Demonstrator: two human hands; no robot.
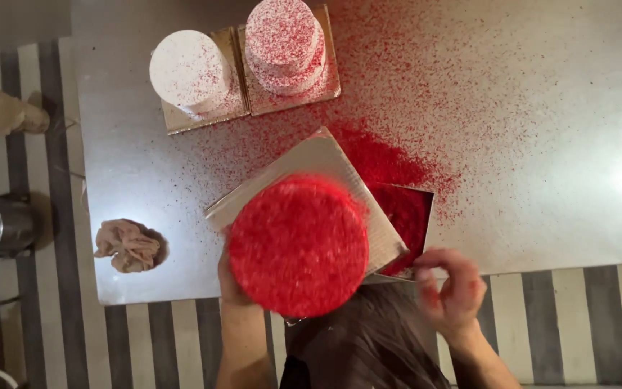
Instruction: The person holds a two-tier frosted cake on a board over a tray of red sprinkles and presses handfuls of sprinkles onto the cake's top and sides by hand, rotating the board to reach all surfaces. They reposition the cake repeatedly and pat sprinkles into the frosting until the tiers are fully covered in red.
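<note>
A round red-coated cake on a silver cake board is held tilted above the desk edge. The board is gripped from below by the left hand. The right hand is half open, empty, beside a tray of red crumbs. The cake is judged soft and fragile; only the stiff board should be held.

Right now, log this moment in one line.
left hand: holds board with red cake | right hand: at crumb tray | white cakes behind
</note>
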